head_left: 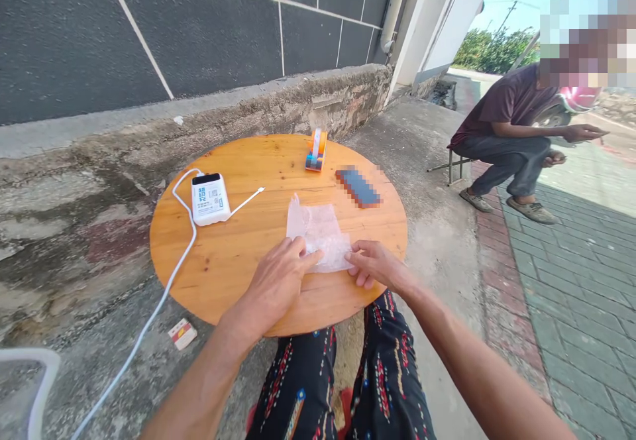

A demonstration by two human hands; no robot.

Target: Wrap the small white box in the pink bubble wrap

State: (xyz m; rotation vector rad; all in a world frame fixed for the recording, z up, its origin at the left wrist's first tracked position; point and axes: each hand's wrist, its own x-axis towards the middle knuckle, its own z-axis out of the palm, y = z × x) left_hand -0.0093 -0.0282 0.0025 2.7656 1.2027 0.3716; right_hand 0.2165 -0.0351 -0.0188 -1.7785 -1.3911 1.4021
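Note:
A thin clear plastic bag (318, 228) lies flat on the round wooden table (233, 261), near its front edge. My left hand (278, 277) rests on the bag's near left corner, fingers pressing it down. My right hand (375, 264) pinches the bag's near right corner between thumb and fingers. Both hands sit close together over the bag's lower edge.
A white power bank (209, 198) with a white cable (169, 281) lies at the table's left. An orange tape dispenser (317, 150) and a blurred dark flat object (358, 187) sit at the back. A person (511, 135) crouches at right. A small card (182, 333) lies on the ground.

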